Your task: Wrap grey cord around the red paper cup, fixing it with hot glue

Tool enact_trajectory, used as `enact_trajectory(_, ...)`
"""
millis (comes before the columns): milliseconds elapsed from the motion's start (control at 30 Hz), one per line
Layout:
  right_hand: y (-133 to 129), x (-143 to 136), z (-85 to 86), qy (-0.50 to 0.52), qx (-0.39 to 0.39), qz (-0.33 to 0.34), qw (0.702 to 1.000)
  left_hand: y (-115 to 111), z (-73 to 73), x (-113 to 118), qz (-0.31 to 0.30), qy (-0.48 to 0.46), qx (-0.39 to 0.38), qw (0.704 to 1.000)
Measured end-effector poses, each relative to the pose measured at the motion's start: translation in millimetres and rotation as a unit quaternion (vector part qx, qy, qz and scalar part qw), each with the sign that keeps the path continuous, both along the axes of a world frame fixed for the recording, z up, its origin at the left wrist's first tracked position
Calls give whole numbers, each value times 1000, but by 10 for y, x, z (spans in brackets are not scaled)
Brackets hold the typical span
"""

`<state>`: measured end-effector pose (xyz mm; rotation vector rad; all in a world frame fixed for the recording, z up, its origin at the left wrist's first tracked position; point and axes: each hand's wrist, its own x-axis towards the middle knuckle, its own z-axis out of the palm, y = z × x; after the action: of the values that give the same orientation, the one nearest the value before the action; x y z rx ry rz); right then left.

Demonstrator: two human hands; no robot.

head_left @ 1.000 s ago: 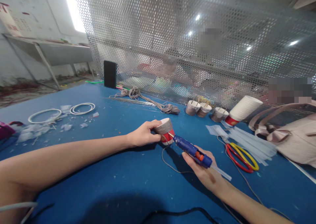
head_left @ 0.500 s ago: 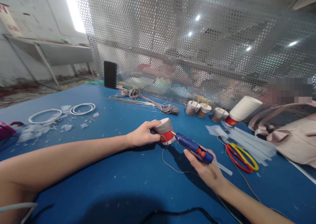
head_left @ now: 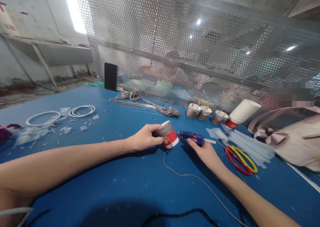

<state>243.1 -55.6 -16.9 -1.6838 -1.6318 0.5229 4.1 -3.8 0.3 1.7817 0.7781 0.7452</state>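
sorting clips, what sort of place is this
Likely a craft workshop: a glue gun in the right hand, a partly cord-wrapped paper cup in the left hand, and bundled cord on the blue table.

Blue tabletop (head_left: pixel 120 177) carries white rings (head_left: pixel 81 116) at ten o'clock; grey cord (head_left: pixel 153 104) at twelve; stacked paper cups (head_left: pixel 243 113) at two; scissors (head_left: pixel 246 155) at three.

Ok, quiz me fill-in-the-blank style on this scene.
The left hand holds a cup whose printed band is ____.
The right hand holds a glue gun with a mostly ____ body.
Beside the stacked cups, ____ wrapped cups sit near the perforated panel.
The scissors have one red handle and one ____ handle.
Missing words: red; blue; three; yellow.
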Motion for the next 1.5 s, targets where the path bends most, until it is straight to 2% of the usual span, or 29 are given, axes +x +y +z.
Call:
enact_trajectory(133, 22, 53, 57, -11, -21, 14, 1000, -72, 32, 19, 3, 5, 6, 1000)
enact_trajectory(233, -4, 186, 216, 34, -49, 3, 998, -117, 63, 21, 2, -2, 5, 1000)
enact_trajectory(300, -29, 312, 354, 77, -29, -29, 996, -142, 88, 21, 9, -5, 7, 1000)
enact_trajectory(333, -53, 366, 429, 91, 6, -44, 995, -154, 100, 22, 16, -5, 10, 1000)
enact_trajectory(400, -141, 412, 576, 106, 141, -61, 982, -184, 123, 29, 22, -4, 16, 1000)
enact_trajectory(467, -289, 332, 689, 109, 295, -51, 948, -228, 145, 43, 21, -4, 26, 999)
enact_trajectory(500, -377, 243, 719, 109, 333, -32, 936, -259, 155, 53, 23, -1, 36, 999)
enact_trajectory(533, -462, 129, 726, 91, 321, -5, 943, -294, 165, 65, 30, 4, 48, 998)
enact_trajectory(600, -599, -128, 667, 21, 237, 99, 966, -379, 185, 91, 41, 20, 69, 997)
enact_trajectory(667, -660, -349, 541, -76, 250, 168, 950, -469, 205, 115, 48, 17, 80, 995)
enact_trajectory(733, -654, -477, 411, -166, 313, 171, 919, -548, 224, 133, 44, 26, 77, 996)
enact_trajectory(800, -621, -511, 326, -199, 325, 165, 910, -604, 237, 146, 37, 32, 75, 996)
enact_trajectory(933, -582, -455, 301, -186, 292, 149, 926, -640, 243, 165, 24, 24, 71, 997)
enact_trajectory(1033, -588, -444, 313, -191, 284, 148, 928, -628, 223, 175, 31, 51, 70, 996)
enact_trajectory(1133, -599, -480, 328, -133, 254, 148, 946, -618, 188, 178, 38, 90, 93, 991)
enact_trajectory(1167, -603, -496, 341, -87, 211, 139, 963, -618, 176, 177, 39, 102, 107, 988)
enact_trajectory(1233, -610, -522, 381, 44, 53, 125, 990, -624, 157, 175, 46, 118, 143, 982)
enact_trajectory(1267, -612, -532, 405, 121, -37, 121, 985, -628, 150, 174, 50, 122, 165, 977)
enact_trajectory(1300, -614, -538, 428, 194, -111, 122, 967, -633, 145, 172, 54, 126, 186, 973)
enact_trajectory(1367, -617, -540, 463, 305, -184, 141, 924, -641, 141, 166, 59, 131, 220, 965)
enact_trajectory(1400, -620, -537, 472, 328, -183, 151, 915, -643, 142, 164, 58, 133, 228, 963)
enact_trajectory(1433, -623, -532, 474, 323, -167, 157, 918, -645, 145, 161, 55, 135, 229, 962)
enact_trajectory(1500, -632, -517, 459, 233, -103, 162, 954, -649, 158, 159, 44, 136, 215, 966)
